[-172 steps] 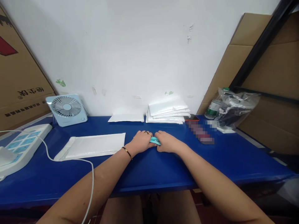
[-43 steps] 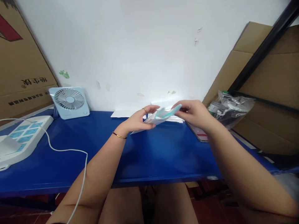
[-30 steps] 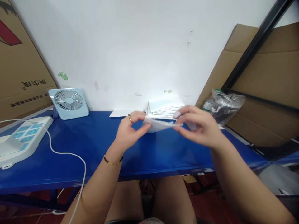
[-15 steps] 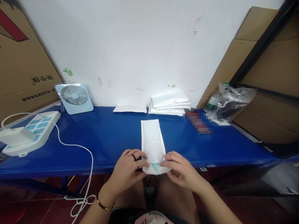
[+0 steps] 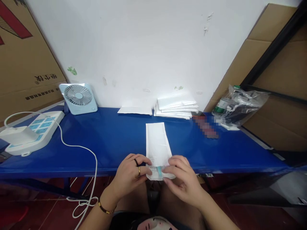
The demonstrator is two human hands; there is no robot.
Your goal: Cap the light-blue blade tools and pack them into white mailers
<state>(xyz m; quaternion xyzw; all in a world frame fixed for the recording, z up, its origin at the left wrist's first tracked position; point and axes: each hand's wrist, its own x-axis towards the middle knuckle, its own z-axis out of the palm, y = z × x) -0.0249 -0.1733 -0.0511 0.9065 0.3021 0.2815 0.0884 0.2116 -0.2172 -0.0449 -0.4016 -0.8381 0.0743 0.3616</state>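
Long white padded mailer [image 5: 156,142] lying lengthwise on the blue surface [image 5: 107,140], near end at the front edge, left grip [image 5: 130,174] and right grip [image 5: 183,182] pinching that end from either side, teal strip [image 5: 159,171] showing between them at the mailer's mouth

You get lettering only on the cardboard box [image 5: 26,64] at 10 o'clock: three big dark characters, smaller line beneath, both unreadable. Bottle [image 5: 219,107] label at 2 o'clock: unreadable.
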